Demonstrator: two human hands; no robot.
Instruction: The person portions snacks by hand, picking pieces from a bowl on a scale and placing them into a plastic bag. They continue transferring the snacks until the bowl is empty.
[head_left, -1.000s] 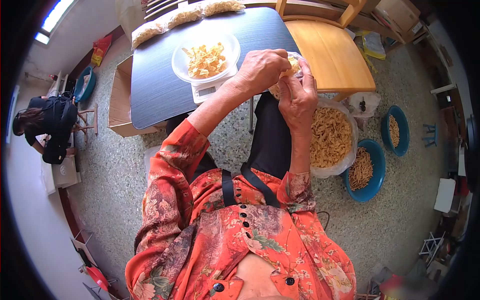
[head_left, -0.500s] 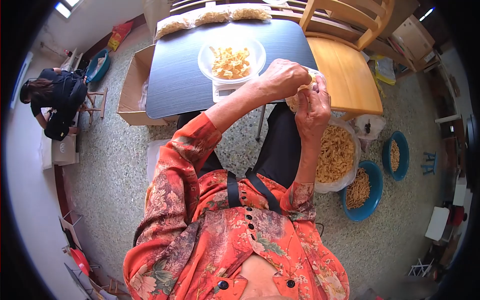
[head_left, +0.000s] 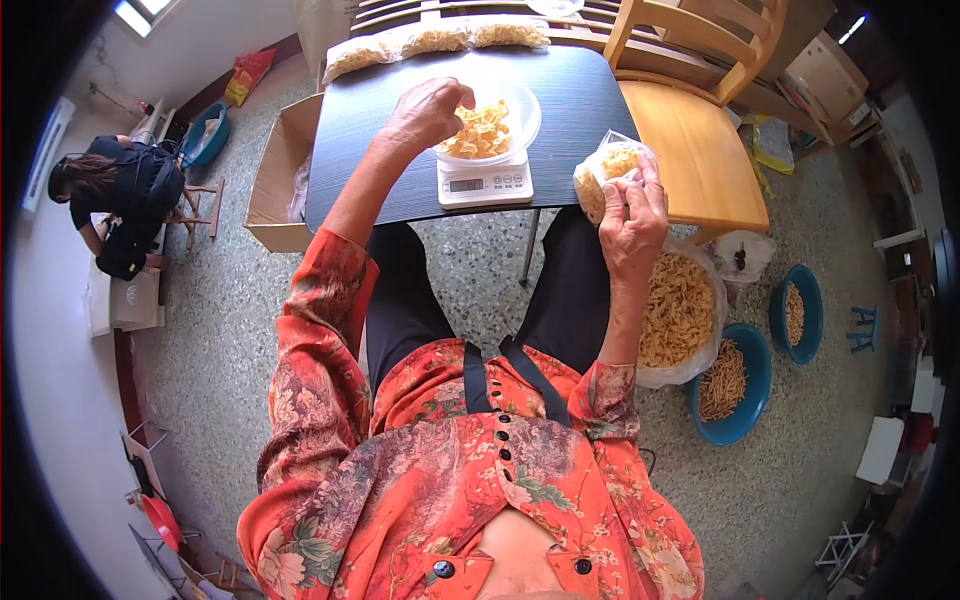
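My left hand [head_left: 428, 112] is over the left side of the white bowl [head_left: 530, 118], its fingers bent together; whatever they hold, if anything, is hidden. Yellowish curled chips [head_left: 485, 132] lie in the bowl, which stands on a white kitchen scale [head_left: 487, 185] with a small display. At the table's right edge, my right hand [head_left: 634, 215] grips the gathered top of a clear plastic bag [head_left: 590, 190] partly filled with similar chips. Three filled bags [head_left: 434, 40] lie in a row along the far edge of the dark table [head_left: 380, 185].
A wooden chair [head_left: 690, 150] adjoins the table's right side, a cardboard box [head_left: 275, 180] its left. On the floor at right are a large bag of chips [head_left: 678, 310] and blue basins [head_left: 760, 385] of sticks and small pieces. Another person [head_left: 125, 185] sits at far left.
My left hand has moved left from the bag to the bowl, uncovering the scale. My right hand still holds the bag in nearly the same place.
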